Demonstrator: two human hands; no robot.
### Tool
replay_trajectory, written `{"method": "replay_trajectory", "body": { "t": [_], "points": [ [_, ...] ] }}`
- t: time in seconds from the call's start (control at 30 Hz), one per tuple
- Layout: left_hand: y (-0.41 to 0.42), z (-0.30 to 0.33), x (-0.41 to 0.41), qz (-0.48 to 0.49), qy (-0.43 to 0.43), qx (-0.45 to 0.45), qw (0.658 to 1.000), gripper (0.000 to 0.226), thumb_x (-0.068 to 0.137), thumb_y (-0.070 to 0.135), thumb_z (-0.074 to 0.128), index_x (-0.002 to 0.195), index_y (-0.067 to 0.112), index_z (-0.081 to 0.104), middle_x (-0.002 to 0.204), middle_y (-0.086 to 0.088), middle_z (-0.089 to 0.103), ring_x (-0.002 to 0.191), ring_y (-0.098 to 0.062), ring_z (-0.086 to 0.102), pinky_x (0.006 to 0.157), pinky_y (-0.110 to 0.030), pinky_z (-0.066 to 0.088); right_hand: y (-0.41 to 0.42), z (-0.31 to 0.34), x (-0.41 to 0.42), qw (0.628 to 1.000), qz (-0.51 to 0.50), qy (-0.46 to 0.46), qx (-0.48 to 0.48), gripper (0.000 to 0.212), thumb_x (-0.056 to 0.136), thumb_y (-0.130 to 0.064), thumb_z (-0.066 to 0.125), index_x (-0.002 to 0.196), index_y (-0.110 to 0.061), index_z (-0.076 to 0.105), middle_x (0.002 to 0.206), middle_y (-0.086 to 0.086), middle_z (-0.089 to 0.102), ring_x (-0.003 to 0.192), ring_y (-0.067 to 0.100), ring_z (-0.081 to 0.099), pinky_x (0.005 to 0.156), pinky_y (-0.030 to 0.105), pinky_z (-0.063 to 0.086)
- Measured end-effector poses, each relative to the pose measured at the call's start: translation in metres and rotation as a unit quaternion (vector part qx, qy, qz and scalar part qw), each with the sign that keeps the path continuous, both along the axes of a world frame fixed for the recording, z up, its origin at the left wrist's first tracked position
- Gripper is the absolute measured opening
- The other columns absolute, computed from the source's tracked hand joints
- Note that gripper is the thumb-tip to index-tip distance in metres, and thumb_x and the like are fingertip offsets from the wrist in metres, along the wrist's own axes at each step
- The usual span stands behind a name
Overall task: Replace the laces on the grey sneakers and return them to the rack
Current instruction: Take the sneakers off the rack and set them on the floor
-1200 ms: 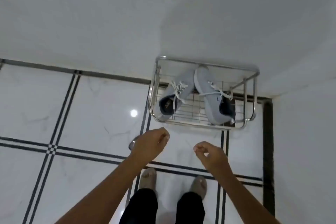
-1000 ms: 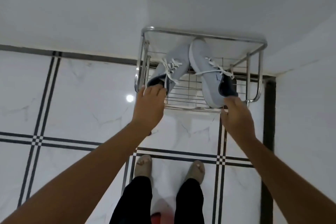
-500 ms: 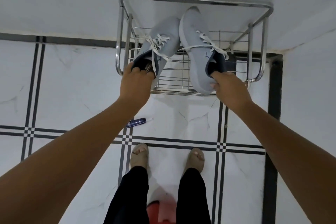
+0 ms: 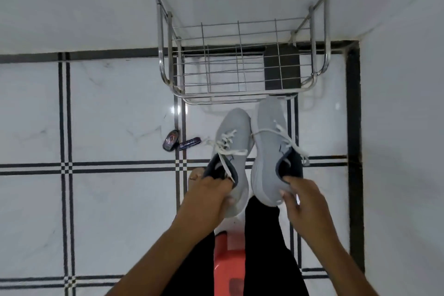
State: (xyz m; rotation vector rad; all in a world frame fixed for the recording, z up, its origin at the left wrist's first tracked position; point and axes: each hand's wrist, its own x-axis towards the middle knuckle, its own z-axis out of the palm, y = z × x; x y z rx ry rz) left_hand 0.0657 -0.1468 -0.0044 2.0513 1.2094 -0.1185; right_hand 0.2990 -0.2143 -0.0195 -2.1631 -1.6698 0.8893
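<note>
Two grey sneakers with white laces hang in the air in front of the steel wire rack [image 4: 165, 31], toes pointing at it. My left hand [image 4: 209, 196] grips the left sneaker [image 4: 236, 132] at its dark heel collar. My right hand [image 4: 304, 196] grips the right sneaker [image 4: 268, 146] at the heel, thumb inside the opening. The laces hang loose and untied over both tongues. The rack's wire shelf holds no shoes.
Two small dark objects [image 4: 171, 143] lie on the white tiled floor left of the sneakers. A dark square item [image 4: 283, 67] sits under the rack's right side. A red stool [image 4: 228, 264] shows between my black-trousered legs. White walls meet at the right corner.
Both hands reached to the rack, took the sneakers by their heels and pulled them off the shelf toward me. The rack now stands without shoes.
</note>
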Motion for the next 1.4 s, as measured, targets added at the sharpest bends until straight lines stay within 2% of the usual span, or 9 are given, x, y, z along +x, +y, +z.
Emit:
{"method": "replay_trajectory", "body": {
  "t": [0.2,0.3,0.43,0.53,0.7,0.83,1.07,1.27,1.4],
  "points": [
    [-0.016,-0.113,0.012,-0.034,0.079,-0.082,0.993,0.008,0.078,0.017,0.05,0.08,0.024,0.047,0.08,0.0,0.063,0.08,-0.023,0.059,0.076,-0.035,0.045,-0.036,-0.088,-0.024,0.993,-0.052,0.012,-0.105,0.027,0.078,0.002,0.07,0.103,-0.008,0.071,0.087,0.014,0.068,0.083,0.033,0.066,0.083,0.034,0.048],
    [-0.014,-0.183,0.027,-0.038,0.14,-0.047,0.988,0.02,0.081,0.013,0.052,0.098,0.022,0.057,0.093,-0.001,0.065,0.09,-0.022,0.059,0.068,-0.029,0.031,-0.028,-0.163,-0.03,0.992,-0.036,-0.026,-0.12,0.022,0.081,-0.016,0.063,0.101,-0.023,0.066,0.084,0.009,0.068,0.079,0.032,0.066,0.076,0.04,0.053],
    [-0.028,-0.287,0.051,0.028,0.178,-0.013,0.984,0.033,0.078,0.005,0.058,0.108,0.02,0.057,0.099,-0.002,0.061,0.093,-0.024,0.057,0.072,-0.033,0.034,-0.015,-0.278,-0.02,0.995,-0.058,-0.022,-0.072,0.028,0.082,0.002,0.067,0.109,-0.005,0.07,0.094,0.016,0.068,0.09,0.032,0.063,0.075,0.027,0.042],
    [-0.046,-0.36,0.06,0.041,0.137,0.065,0.988,0.04,0.051,0.006,0.074,0.086,0.023,0.066,0.077,0.004,0.061,0.069,-0.02,0.058,0.064,-0.031,0.045,-0.005,-0.351,-0.009,0.999,-0.04,-0.03,-0.012,0.028,0.079,0.005,0.068,0.105,-0.003,0.07,0.089,0.012,0.067,0.089,0.033,0.061,0.073,0.03,0.047],
    [-0.063,-0.471,0.068,0.038,0.13,0.172,0.976,0.04,0.068,0.011,0.039,0.097,0.021,0.065,0.086,0.001,0.06,0.075,-0.022,0.056,0.078,-0.033,0.042,0.016,-0.442,-0.002,0.993,-0.002,-0.1,0.066,0.036,0.074,0.01,0.066,0.105,-0.009,0.071,0.088,0.007,0.068,0.089,0.028,0.061,0.074,0.03,0.05],
    [-0.069,-0.513,0.055,0.038,0.104,0.222,0.969,0.046,0.063,0.007,0.052,0.106,0.019,0.064,0.095,0.0,0.063,0.082,-0.022,0.058,0.086,-0.036,0.043,0.026,-0.478,0.01,0.977,-0.001,-0.126,0.171,0.034,0.071,0.014,0.068,0.099,-0.004,0.073,0.086,0.007,0.071,0.088,0.032,0.063,0.078,0.043,0.054],
    [-0.064,-0.519,0.071,0.085,0.113,0.245,0.959,0.053,0.046,0.001,0.074,0.096,0.017,0.069,0.083,0.002,0.066,0.074,-0.02,0.062,0.077,-0.032,0.053,0.033,-0.489,0.015,0.978,0.003,-0.104,0.179,0.038,0.062,0.015,0.072,0.094,-0.006,0.076,0.08,0.01,0.07,0.082,0.034,0.066,0.07,0.043,0.058],
    [-0.116,-0.479,0.067,0.084,0.145,0.175,0.97,0.039,0.038,-0.001,0.083,0.063,0.02,0.062,0.057,0.002,0.06,0.052,-0.016,0.058,0.048,-0.022,0.042,-0.024,-0.449,-0.001,0.992,0.061,-0.112,0.008,0.029,0.084,-0.001,0.054,0.103,-0.013,0.073,0.098,0.013,0.066,0.096,0.028,0.06,0.082,0.032,0.049],
    [-0.162,-0.473,0.069,0.106,0.188,0.099,0.972,0.035,0.09,-0.002,0.042,0.117,0.013,0.057,0.114,-0.01,0.062,0.107,-0.028,0.057,0.089,-0.035,0.044,-0.07,-0.447,-0.011,0.99,0.041,-0.103,-0.082,0.043,0.083,-0.001,0.049,0.111,-0.026,0.07,0.111,0.005,0.065,0.106,0.021,0.059,0.08,0.025,0.044]
  ]
}}
